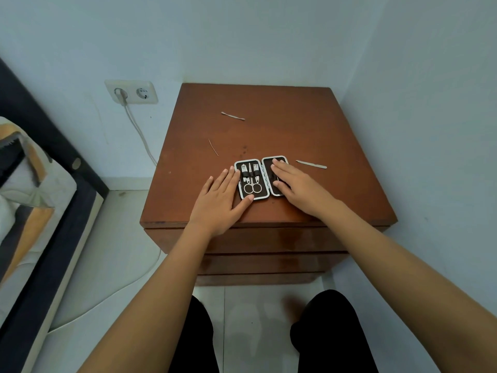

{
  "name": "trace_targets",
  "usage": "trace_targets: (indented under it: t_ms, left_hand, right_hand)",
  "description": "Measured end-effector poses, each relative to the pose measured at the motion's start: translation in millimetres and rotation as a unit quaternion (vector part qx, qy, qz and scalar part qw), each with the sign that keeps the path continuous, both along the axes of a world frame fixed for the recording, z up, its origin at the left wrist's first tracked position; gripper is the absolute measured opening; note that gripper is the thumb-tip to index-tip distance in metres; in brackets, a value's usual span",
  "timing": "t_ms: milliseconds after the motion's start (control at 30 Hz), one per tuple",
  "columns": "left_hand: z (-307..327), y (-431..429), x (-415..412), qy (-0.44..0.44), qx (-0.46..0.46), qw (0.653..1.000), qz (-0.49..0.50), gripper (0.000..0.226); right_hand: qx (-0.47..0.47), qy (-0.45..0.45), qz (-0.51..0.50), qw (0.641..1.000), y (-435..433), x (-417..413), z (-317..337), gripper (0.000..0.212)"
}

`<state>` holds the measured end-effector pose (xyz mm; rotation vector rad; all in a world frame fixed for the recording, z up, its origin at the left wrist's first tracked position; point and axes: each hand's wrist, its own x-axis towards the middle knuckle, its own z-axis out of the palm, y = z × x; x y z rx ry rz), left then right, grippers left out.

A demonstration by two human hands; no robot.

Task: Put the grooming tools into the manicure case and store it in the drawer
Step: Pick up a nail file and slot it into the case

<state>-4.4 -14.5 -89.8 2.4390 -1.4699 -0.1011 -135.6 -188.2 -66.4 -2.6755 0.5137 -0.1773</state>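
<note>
The manicure case (261,177) lies open on the near surface (295,125), partly filled; three tools (far, left, right) remain out. Left hand (219,203) and right hand (298,184) rest flat, fingers extended, gripping nothing. Drawer shut.

— Where's the manicure case (252,181)?
— Open flat at the near middle of the wooden nightstand (309,125), scissors strapped in its left half.
— And the hands?
— Left hand (222,200) flat beside it, right hand (295,184) spread over its right half.
— Loose tools?
— A nail file (311,164) right, a cuticle pusher (233,116) far, a thin pick (213,147) left.
</note>
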Motion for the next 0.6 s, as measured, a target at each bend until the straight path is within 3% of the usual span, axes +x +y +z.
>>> trace_targets:
  t_ms: [233, 400, 600]
  left_hand:
    - [-1.2, 0.1, -0.4, 0.002, -0.002, 1.000, 0.000, 0.069]
    - [-1.4, 0.3, 0.0, 0.002, -0.003, 1.000, -0.001, 0.069]
    - [-3.2, -0.2, 1.2, -0.003, 0.001, 1.000, -0.001, 0.069]
  right_hand:
    - [0.001, -0.012, 0.008, 1.000, -6.7, -6.6, 1.1, 0.047]
    - [0.004, -0.113, -0.161, 0.980, -36.1, -25.9, 1.4, 0.034]
    - [0.074, -0.096, -0.284, 0.951, -65.9, -36.2, 2.9, 0.023]
